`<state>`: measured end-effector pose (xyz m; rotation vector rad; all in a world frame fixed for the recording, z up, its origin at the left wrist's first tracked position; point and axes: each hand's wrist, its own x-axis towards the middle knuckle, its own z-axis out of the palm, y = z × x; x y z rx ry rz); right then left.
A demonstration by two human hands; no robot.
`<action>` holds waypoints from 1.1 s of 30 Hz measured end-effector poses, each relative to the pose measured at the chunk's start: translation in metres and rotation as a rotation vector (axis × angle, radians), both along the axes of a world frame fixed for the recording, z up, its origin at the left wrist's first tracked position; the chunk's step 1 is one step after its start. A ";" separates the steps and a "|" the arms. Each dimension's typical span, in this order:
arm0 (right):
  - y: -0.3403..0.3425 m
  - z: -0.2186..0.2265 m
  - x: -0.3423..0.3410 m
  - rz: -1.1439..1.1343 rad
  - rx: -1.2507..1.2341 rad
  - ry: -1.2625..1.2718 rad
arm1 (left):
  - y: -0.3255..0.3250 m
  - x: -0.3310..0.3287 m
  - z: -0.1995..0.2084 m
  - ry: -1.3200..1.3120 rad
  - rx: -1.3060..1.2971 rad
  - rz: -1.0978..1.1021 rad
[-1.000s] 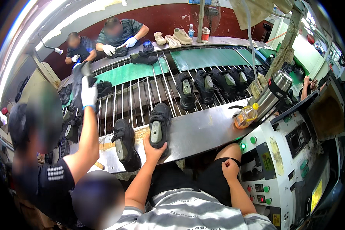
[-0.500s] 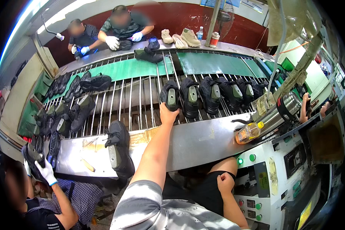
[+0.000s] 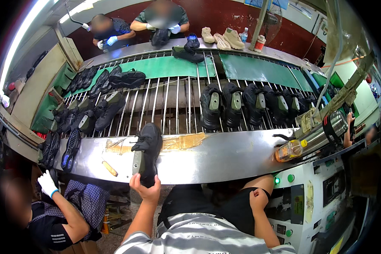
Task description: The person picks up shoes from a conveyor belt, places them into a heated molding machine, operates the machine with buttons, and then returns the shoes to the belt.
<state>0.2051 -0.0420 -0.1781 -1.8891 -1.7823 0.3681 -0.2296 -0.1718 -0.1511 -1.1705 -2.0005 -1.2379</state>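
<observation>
Shoe (image 3: 151, 137), black, grey-green block (image 3: 137, 163) set in it, lies on metal table (image 3: 228, 156), toe pointing at rollers (image 3: 165, 101), heel out at near edge. Left hand (image 3: 146, 188) at the heel: thumb on right side, fingers on left by the block, spread about one heel wide, looks like a light hold. Right hand (image 3: 258, 199) curled loosely at the thigh, nothing visible in it, inside can't be seen.

Handling: heel looks a sound place to grip. Best to have thumb and fingers well down both sides before any lift; the block probably adds weight, and a fingertip pinch could let the toe drag or the shoe roll sideways. Level and upright is safest, toe straight ahead. Flap or lace (image 3: 138, 147) sticks out left, better not caught under fingers. Tape (image 3: 184, 142) beside the shoe looks rough, so lift over, don't slide. Yellowish stick (image 3: 110, 168) lies left, worth avoiding. Other shoes (image 3: 210, 108) stand on rollers to the right, apart from this one
</observation>
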 end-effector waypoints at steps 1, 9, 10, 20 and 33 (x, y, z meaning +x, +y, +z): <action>-0.001 0.004 -0.003 -0.019 0.019 -0.030 | -0.014 -0.003 -0.005 0.028 -0.043 0.055; 0.000 -0.011 0.007 -0.007 0.071 -0.010 | 0.028 -0.073 -0.021 -0.766 -0.159 -0.375; 0.003 -0.012 0.001 0.009 0.078 0.019 | 0.048 -0.080 -0.024 -0.723 -0.133 -0.406; 0.039 0.002 -0.113 0.363 0.112 0.367 | 0.292 -0.043 -0.024 -0.714 -0.304 -0.343; 0.097 -0.005 -0.195 0.432 0.026 0.070 | 0.335 -0.066 -0.037 -0.345 -0.148 -0.419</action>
